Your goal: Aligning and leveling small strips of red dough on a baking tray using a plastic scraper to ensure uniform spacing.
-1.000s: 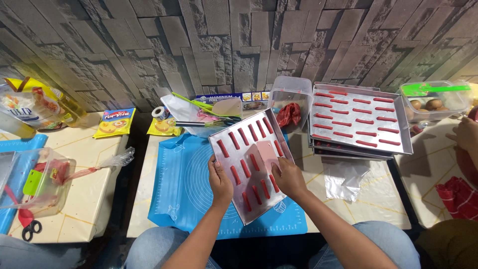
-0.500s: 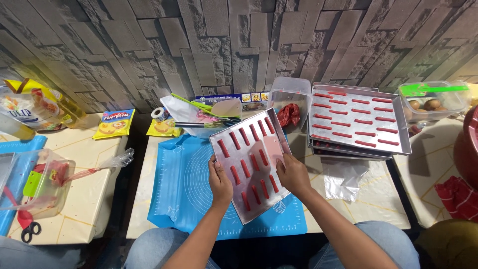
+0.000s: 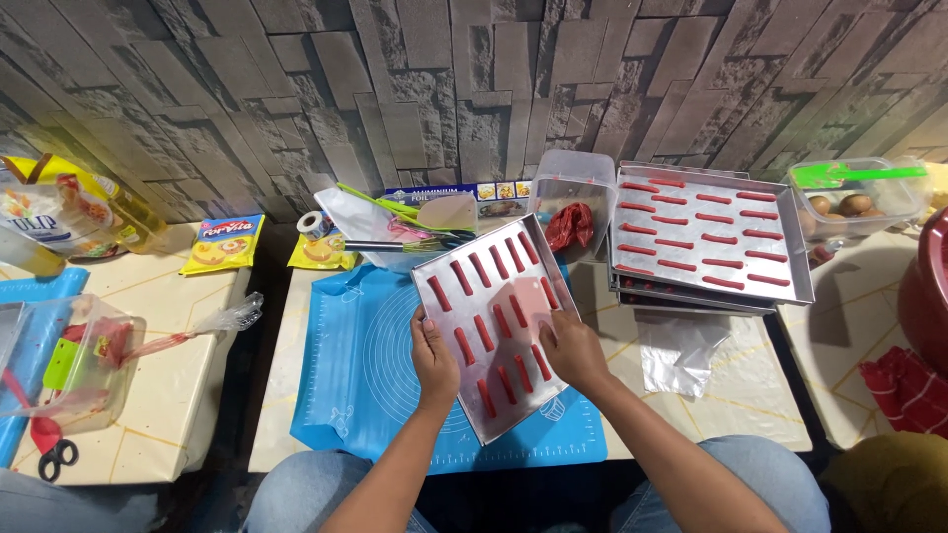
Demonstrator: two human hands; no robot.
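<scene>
The desk (image 3: pixel 711 395), tiled in pale squares, carried everything under both hands. On it, below the hands, lay a blue silicone mat (image 3: pixel 365 375) with printed circles. Over the mat, the person held a metal tray (image 3: pixel 499 321) with rows of short red strips on it (it sat at a slant, the far corner turned to the right). The left hand (image 3: pixel 434 357) gripped the tray's left edge, thumb on top and fingers under the rim. The right hand (image 3: pixel 571 347) lay on the near right part of the tray with fingers closed around its edge.

Beyond the right hand and to its right stood a stack of similar trays (image 3: pixel 706 237), the top one also covered with red strips. Just beyond the tray in the hands stood a clear plastic container (image 3: pixel 573 202) with something red inside. Near the right hand, on the desk, lay a sheet of clear plastic film (image 3: pixel 676 350). Far to the left of the left hand was another clear tub (image 3: pixel 84 360), and beyond it a yellow packet (image 3: pixel 222 244). Near that tub lay small scissors (image 3: pixel 54 457).
</scene>
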